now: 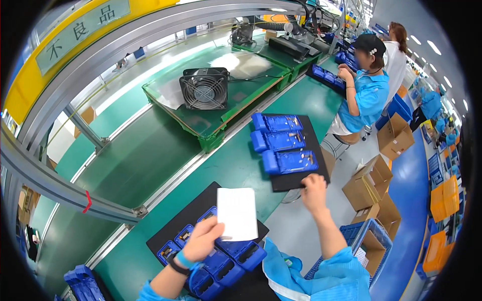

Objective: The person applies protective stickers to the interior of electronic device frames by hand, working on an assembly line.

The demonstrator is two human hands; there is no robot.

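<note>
My left hand point(201, 241) is closed on the edge of a white sheet of paper point(238, 210), a small stack or a single piece, I cannot tell. It hovers over a black board point(165, 231) bearing several open blue plastic housings point(223, 268), partly hidden by hand and paper. My right hand point(315, 193) has its fingers curled on the near right corner of a second black board point(286, 184). Three blue housings point(291, 161) lie side by side on this board, with small parts visible inside them.
The boards rest on a green bench point(211, 173). Beyond its rail, a metal-grilled fan point(204, 89) stands on a green-edged platform point(213, 133). A co-worker point(369, 85) handles blue housings farther along. Cardboard boxes point(369, 185) and a blue crate point(384, 238) stand at right; blue housings point(83, 283) lie lower left.
</note>
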